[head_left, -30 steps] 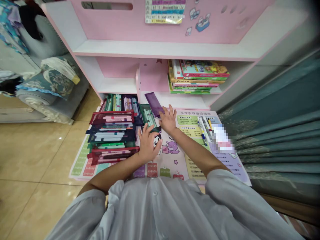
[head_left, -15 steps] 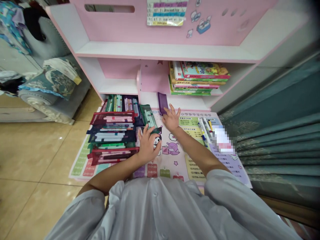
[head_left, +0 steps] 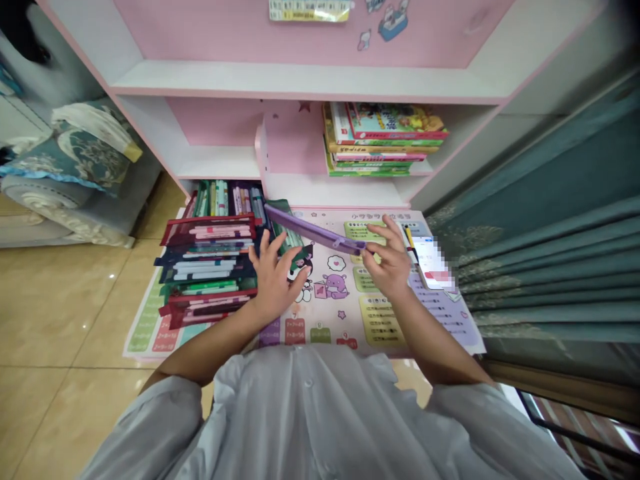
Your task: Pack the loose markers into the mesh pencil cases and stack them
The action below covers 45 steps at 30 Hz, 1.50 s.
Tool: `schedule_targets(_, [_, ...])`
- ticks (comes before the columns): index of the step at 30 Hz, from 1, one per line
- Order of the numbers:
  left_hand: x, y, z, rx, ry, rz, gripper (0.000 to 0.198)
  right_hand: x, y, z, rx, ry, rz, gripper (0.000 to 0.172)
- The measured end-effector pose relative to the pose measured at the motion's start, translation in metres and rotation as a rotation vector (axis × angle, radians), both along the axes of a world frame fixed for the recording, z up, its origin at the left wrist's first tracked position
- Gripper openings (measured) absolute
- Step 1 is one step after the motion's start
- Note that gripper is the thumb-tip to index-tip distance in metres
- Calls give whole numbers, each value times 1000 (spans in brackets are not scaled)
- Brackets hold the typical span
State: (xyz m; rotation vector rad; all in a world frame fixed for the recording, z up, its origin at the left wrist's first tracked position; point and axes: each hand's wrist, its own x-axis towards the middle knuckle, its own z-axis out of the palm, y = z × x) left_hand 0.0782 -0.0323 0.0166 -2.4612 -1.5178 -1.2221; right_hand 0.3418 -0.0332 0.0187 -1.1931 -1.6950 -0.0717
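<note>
Fig. Legible markings. A pink printed paper floor mat was lined along its near edge with coloured tiles. On a red rectangular tile, the multiplication lines "7×7=49" and "7×8=56" were read. The digit "8" was seen above a green tile, and the digit "9" above a red tile. The mat's smaller Chinese text and the paper table fixed to the pink shelf back were too small to be read.
</note>
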Motion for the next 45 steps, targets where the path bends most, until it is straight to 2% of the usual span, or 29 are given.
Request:
schedule_targets(4, [0,-6,8,86,58,-62,45,4,-23,-3,-35,39,265,6])
schedule_targets(7, [1,-9,8,78,161,-168,27,6,-27,-13,-119,81,414,11])
schedule_targets(10, [3,-10,6,15,206,-246,13,10,-23,-23,-207,103,470,11])
schedule_targets(13, [8,-9,7,-66,221,-275,13,15,-20,-27,-271,61,453,11])
schedule_targets(15, [12,-8,9,-115,225,-282,12,17,-19,-26,-300,7,420,24])
schedule_targets(17, [17,-7,11,-157,227,-282,12,19,-18,-22,-304,-36,417,29])
schedule_targets(21, [28,-6,12,-230,244,-294,11,25,-18,-16,-298,-86,452,12])
schedule_targets(26, [41,-10,7,-297,259,-287,3,32,-18,-23,-286,-96,491,6])
schedule_targets(30, [54,-15,2,-264,229,-294,23,34,-18,-32,-353,-64,479,6])
schedule_targets(32, [60,-15,-1,-246,223,-305,27,34,-18,-36,-391,-43,474,9])
schedule_targets(38, [71,-9,-11,-255,184,-300,8,39,-17,-45,-386,-1,478,8])
schedule_targets(45, [76,-9,-14,-289,91,-301,10,41,-19,-42,-403,-28,459,7])
